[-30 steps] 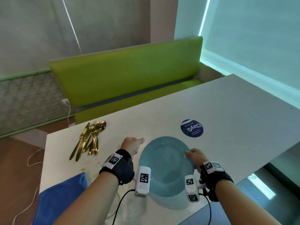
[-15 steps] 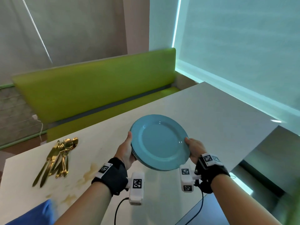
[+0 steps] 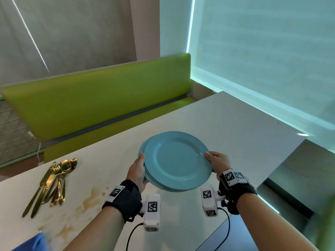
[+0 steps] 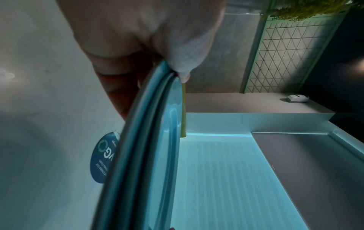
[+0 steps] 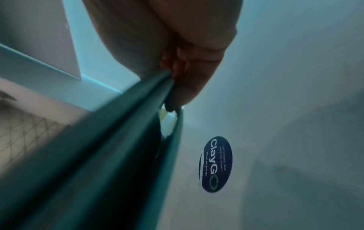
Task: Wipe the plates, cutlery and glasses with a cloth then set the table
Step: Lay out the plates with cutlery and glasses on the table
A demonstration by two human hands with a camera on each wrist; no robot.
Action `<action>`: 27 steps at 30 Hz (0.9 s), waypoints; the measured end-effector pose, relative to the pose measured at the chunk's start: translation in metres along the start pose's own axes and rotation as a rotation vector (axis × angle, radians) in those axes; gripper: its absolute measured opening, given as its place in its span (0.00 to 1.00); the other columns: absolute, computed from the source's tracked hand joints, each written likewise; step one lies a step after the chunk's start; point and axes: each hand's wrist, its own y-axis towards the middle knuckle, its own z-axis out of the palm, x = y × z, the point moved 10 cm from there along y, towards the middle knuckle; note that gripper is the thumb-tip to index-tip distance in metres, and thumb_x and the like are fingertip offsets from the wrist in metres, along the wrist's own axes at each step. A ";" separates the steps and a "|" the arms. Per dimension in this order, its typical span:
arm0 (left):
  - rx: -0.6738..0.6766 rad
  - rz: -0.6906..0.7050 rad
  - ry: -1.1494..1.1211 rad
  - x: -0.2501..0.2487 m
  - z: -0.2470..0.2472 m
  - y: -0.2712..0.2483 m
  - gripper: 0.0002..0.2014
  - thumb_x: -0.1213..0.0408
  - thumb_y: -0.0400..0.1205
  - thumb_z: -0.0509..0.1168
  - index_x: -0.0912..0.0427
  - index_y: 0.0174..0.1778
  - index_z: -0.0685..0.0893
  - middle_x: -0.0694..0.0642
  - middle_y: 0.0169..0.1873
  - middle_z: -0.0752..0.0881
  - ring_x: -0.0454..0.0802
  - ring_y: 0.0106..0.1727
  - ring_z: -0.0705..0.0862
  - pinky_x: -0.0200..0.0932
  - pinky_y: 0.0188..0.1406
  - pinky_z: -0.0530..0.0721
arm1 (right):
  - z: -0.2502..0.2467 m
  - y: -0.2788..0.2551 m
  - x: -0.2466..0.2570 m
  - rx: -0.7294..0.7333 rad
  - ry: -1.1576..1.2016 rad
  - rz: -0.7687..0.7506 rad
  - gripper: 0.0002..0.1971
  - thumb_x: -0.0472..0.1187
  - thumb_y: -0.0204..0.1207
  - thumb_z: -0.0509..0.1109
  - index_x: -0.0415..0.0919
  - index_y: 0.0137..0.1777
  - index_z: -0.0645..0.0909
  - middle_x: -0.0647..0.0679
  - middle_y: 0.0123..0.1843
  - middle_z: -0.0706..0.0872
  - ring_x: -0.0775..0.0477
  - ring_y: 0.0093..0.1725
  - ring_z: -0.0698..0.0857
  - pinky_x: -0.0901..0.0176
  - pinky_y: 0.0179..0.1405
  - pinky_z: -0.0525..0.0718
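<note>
Bright window light; wrist views dim, blurred.

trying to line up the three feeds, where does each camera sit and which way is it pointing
Head: worn on the head, looking forward and down over the table; shows both forearms, the left hand and right hand gripping the stack of plates.
Left wrist: looks along the left hand at the plates' rim, edge-on.
Right wrist: looks along the right hand at the opposite rim.
Shared: both wrist views catch the round blue sticker on the table, which the plates hide from the head.
</note>
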 end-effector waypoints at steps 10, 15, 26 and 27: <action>0.018 -0.009 -0.089 0.003 0.007 0.004 0.25 0.45 0.85 0.51 0.55 0.72 0.76 0.58 0.57 0.86 0.56 0.52 0.84 0.47 0.45 0.84 | 0.005 -0.009 0.005 0.206 -0.004 0.057 0.14 0.32 0.82 0.59 0.38 0.34 0.75 0.43 0.32 0.79 0.50 0.28 0.80 0.59 0.24 0.80; -0.005 0.017 -0.097 0.001 0.010 0.009 0.22 0.48 0.85 0.55 0.56 0.70 0.76 0.56 0.51 0.87 0.54 0.48 0.85 0.48 0.43 0.84 | 0.002 -0.007 0.006 0.217 0.129 0.081 0.12 0.30 0.81 0.58 0.37 0.36 0.75 0.43 0.33 0.77 0.48 0.32 0.76 0.56 0.31 0.78; -0.128 0.094 -0.063 -0.004 0.004 0.020 0.17 0.58 0.85 0.60 0.58 0.69 0.74 0.60 0.58 0.83 0.59 0.56 0.82 0.54 0.56 0.82 | -0.046 0.016 0.011 -0.090 0.344 0.069 0.08 0.32 0.81 0.56 0.35 0.44 0.76 0.42 0.34 0.77 0.46 0.31 0.75 0.58 0.29 0.72; -0.168 0.118 -0.053 -0.009 0.000 0.020 0.17 0.58 0.85 0.60 0.58 0.68 0.75 0.60 0.56 0.82 0.59 0.54 0.82 0.53 0.54 0.82 | -0.057 0.019 0.008 -0.131 0.400 0.082 0.07 0.31 0.81 0.57 0.34 0.46 0.77 0.42 0.34 0.77 0.46 0.31 0.75 0.58 0.28 0.73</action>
